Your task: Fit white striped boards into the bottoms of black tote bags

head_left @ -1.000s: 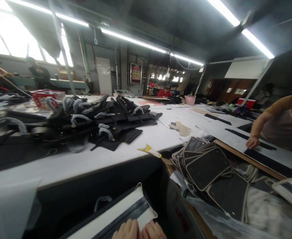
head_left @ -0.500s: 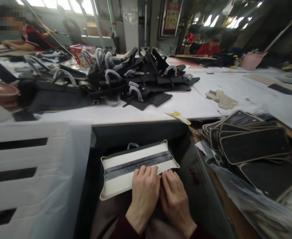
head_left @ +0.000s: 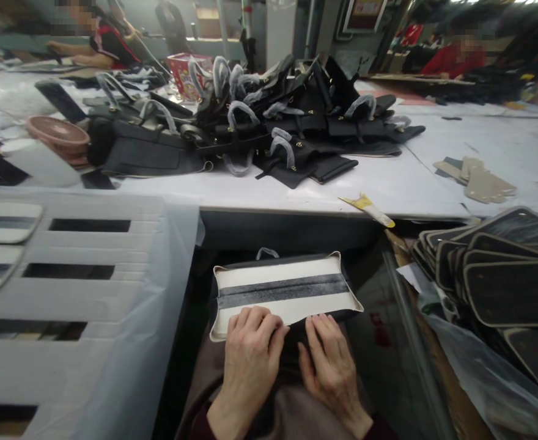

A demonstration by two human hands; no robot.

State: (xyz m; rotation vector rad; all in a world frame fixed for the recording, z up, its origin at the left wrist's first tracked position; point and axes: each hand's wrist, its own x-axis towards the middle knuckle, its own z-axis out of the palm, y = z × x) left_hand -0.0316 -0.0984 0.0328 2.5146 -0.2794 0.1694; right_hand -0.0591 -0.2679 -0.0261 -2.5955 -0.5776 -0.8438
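Observation:
A white rectangular panel with a dark grey stripe along its middle point(head_left: 283, 289) lies on a black bag piece in my lap. My left hand point(head_left: 249, 351) rests on the panel's near left edge, fingers curled down over it. My right hand point(head_left: 329, 360) lies just right of it, fingers extended and pressing at the panel's near edge. Both hands touch the piece side by side.
A heap of black bags with wrapped handles point(head_left: 260, 122) covers the white table point(head_left: 388, 183) ahead. A yellow-handled scraper point(head_left: 367, 209) lies near the table edge. Stacked black panels point(head_left: 493, 269) sit at right, a white slatted rack point(head_left: 67, 287) at left. People work at the far side.
The view has tilted further down. The striped panel and both hands sit more to the centre, and my hands have slid slightly apart along its near edge.

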